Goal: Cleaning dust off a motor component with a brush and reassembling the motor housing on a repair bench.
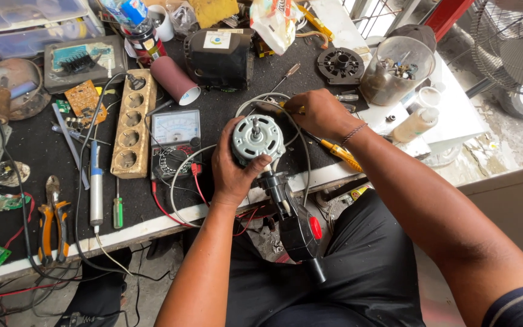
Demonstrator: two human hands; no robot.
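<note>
Head cam looking straight down at a cluttered black workbench (43,157). Left hand (232,169) is wrapped around a small grey electric motor (255,136), thumb and fingers curled on its round housing, shaft pointing up toward the camera. The motor sits at the front edge of the bench, on top of a black fan neck piece with a red button (298,227) that hangs down over the person's lap. Right hand (319,112) is just behind the motor, fingers closed on a yellow-handled tool; can't tell exactly what kind, only a bit of yellow sticks out. A grey cable (183,175) loops around the motor.

Left of that there's an analog multimeter (175,142) with red leads, a beige wooden socket strip (131,124), a soldering iron (95,184), a small green screwdriver (117,209) and orange pliers (52,221). Another yellow screwdriver (341,154) lies under the right wrist.
</note>
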